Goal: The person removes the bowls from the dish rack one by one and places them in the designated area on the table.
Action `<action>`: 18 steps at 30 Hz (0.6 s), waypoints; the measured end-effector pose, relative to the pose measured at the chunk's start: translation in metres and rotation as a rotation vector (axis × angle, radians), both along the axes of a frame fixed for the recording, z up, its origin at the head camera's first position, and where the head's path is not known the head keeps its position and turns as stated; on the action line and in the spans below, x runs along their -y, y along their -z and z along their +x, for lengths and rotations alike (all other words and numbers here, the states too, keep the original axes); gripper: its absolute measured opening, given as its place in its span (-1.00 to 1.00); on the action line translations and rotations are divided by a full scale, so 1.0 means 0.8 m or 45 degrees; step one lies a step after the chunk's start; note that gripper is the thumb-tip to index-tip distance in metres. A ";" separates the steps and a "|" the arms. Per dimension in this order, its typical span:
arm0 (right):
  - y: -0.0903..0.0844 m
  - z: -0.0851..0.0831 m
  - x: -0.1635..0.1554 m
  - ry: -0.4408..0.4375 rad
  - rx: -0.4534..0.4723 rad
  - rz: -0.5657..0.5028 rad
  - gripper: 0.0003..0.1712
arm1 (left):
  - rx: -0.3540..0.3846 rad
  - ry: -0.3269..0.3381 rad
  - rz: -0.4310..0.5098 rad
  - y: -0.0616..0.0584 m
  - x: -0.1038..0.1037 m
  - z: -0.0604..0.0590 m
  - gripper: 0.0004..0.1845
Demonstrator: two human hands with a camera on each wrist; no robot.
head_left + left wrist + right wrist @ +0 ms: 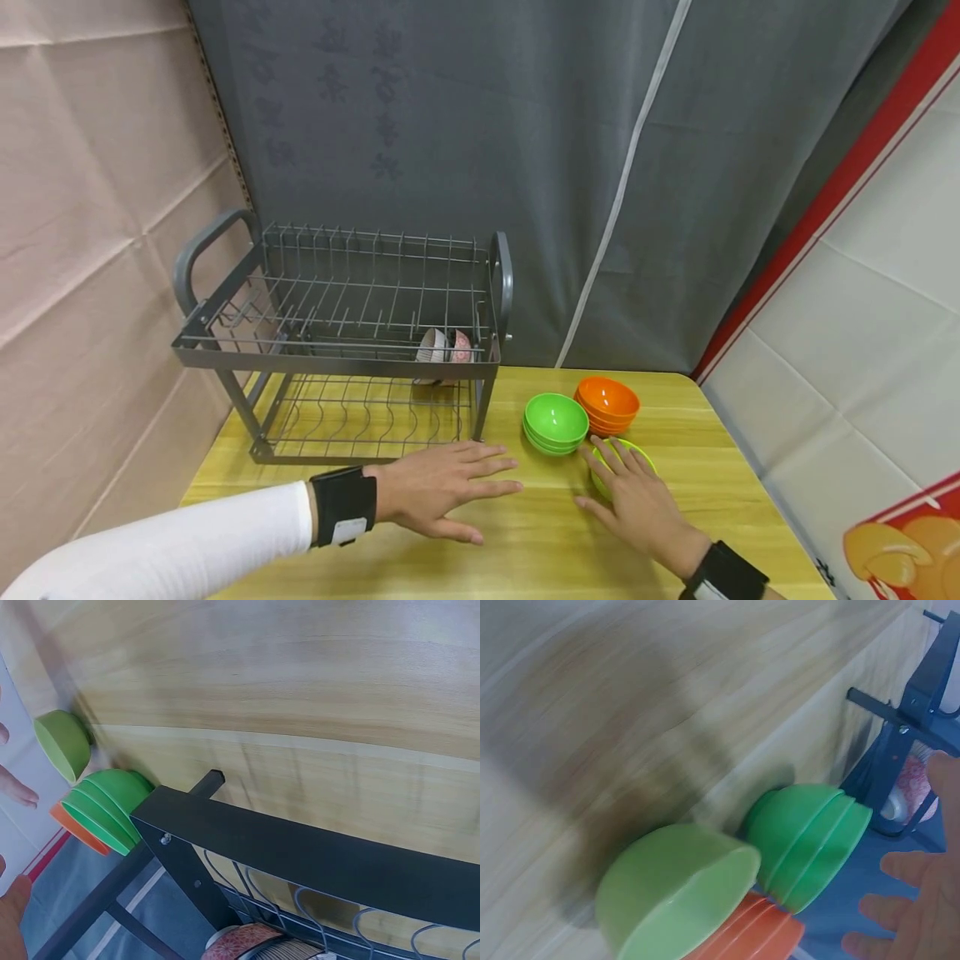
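Note:
My right hand [641,508] hovers over a yellow-green bowl [675,892], fingers spread; in the head view it partly covers the bowl. Whether the fingertips touch the rim cannot be told there. Beside that bowl stands a stack of green bowls [556,418], and behind it a stack of orange bowls [607,397]. My left hand [442,492] is stretched out flat above the table in front of the dish rack [337,365], fingers apart and holding nothing. The right wrist view shows the yellow-green bowl upright, close to both stacks.
The two-tier dark metal rack stands at the left rear of the wooden table [525,550]. A pink patterned bowl [461,347] and a white striped bowl [431,347] sit at its right end. A grey curtain [420,125] hangs behind; a white tiled panel [840,333] borders the right.

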State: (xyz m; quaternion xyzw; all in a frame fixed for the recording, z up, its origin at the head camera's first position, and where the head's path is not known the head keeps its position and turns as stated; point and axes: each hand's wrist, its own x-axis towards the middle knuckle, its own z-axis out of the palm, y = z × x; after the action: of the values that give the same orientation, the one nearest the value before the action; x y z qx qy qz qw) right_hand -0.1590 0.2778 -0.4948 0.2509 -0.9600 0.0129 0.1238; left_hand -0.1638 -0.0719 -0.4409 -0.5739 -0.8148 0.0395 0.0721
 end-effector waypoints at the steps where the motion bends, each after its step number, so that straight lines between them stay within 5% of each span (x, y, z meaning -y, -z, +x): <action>1: -0.001 0.001 0.002 -0.006 -0.001 -0.002 -0.14 | 0.004 -0.005 0.004 0.000 0.001 0.000 -0.21; 18: -0.020 0.020 0.036 -0.183 -0.086 -0.039 -0.14 | 0.028 -0.120 0.034 0.009 0.034 0.003 -0.20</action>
State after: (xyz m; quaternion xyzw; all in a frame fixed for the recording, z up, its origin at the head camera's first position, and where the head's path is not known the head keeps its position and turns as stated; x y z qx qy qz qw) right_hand -0.1432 0.2489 -0.4790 0.3177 -0.9344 0.0280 0.1589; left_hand -0.1617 -0.0988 -0.4479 -0.5344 -0.8420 0.0255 0.0690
